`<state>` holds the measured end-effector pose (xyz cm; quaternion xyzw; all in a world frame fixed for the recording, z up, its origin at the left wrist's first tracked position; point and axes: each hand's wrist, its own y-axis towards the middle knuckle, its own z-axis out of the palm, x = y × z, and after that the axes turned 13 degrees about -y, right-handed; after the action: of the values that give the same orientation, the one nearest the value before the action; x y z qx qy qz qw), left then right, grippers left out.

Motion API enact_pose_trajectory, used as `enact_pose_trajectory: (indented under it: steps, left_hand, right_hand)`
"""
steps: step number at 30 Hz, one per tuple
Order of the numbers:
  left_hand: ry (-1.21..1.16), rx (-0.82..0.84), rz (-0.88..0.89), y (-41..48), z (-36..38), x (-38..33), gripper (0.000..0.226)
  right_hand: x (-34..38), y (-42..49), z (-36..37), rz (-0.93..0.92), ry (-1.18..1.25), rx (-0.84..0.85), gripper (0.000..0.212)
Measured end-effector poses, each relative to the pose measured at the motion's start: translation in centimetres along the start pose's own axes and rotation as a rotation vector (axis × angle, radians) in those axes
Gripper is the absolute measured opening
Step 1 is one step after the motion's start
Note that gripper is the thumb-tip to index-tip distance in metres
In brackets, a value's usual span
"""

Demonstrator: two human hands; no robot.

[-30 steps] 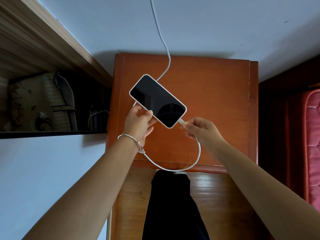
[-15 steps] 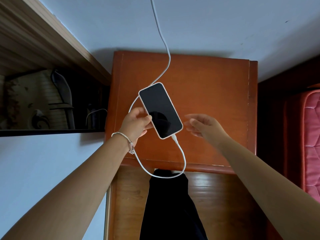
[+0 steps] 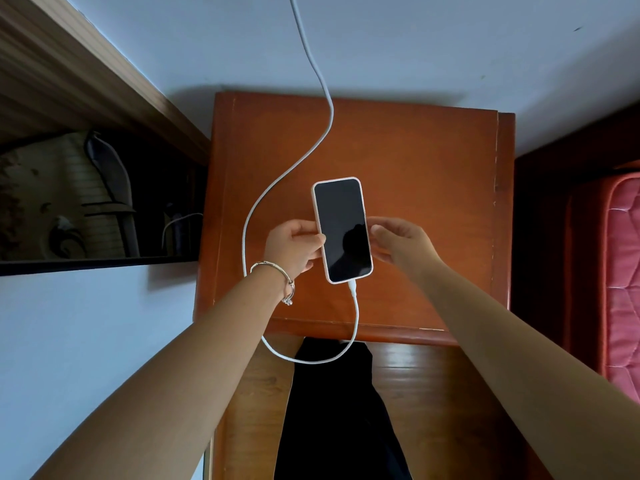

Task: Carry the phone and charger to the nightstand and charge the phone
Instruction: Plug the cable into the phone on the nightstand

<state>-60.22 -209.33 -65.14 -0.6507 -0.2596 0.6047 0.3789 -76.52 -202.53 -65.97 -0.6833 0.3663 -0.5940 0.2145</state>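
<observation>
Phone: screen up and dark, now turned square to the nightstand, where a second ago it sat diagonal. Whether it rests on the top or hovers, you cannot tell.
Left hand: grasping the phone's left edge.
Right hand: off the plug since a second ago, now pinching the right edge.
Charging cable: plugged into the phone's near end, slack looping past the front edge.
Judgement: connection made; you only need to let go.
</observation>
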Motion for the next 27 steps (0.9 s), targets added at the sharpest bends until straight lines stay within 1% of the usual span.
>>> enact_pose_trajectory:
  steps: [3, 6, 9, 14, 16, 20, 25, 27]
  left_hand:
    - [0.030, -0.045, 0.029, 0.7, 0.4, 0.4, 0.023]
    - [0.094, -0.105, 0.072, 1.6, 0.6, 1.0, 0.018]
    - [0.173, -0.142, 0.103, 2.2, 0.8, 1.4, 0.022]
    - [0.158, -0.188, 0.122, 3.2, 1.1, 1.6, 0.017]
    - [0.161, -0.187, 0.117, 3.4, 1.3, 1.6, 0.014]
    - [0.142, -0.165, 0.101, 3.7, 1.5, 1.7, 0.014]
    - [0.157, -0.168, 0.092, 4.3, 1.6, 2.0, 0.017]
    - [0.172, -0.164, 0.090, 4.6, 1.5, 2.2, 0.018]
  right_hand:
    - [-0.5, 0.1, 0.1, 0.039, 0.023, -0.011, 0.023]
    - [-0.8, 0.3, 0.3, 0.070, 0.048, -0.013, 0.021]
    - [-0.8, 0.7, 0.5, 0.094, 0.079, -0.020, 0.021]
    - [-0.9, 1.6, 0.5, 0.118, 0.081, -0.062, 0.019]
    - [-1.0, 2.0, 0.4, 0.140, 0.054, -0.068, 0.019]
    - [-1.3, 2.5, 0.3, 0.178, 0.079, -0.074, 0.022]
    - [-1.6, 2.6, 0.4, 0.190, 0.068, -0.057, 0.013]
    - [-1.7, 2.7, 0.4, 0.197, 0.066, -0.058, 0.014]
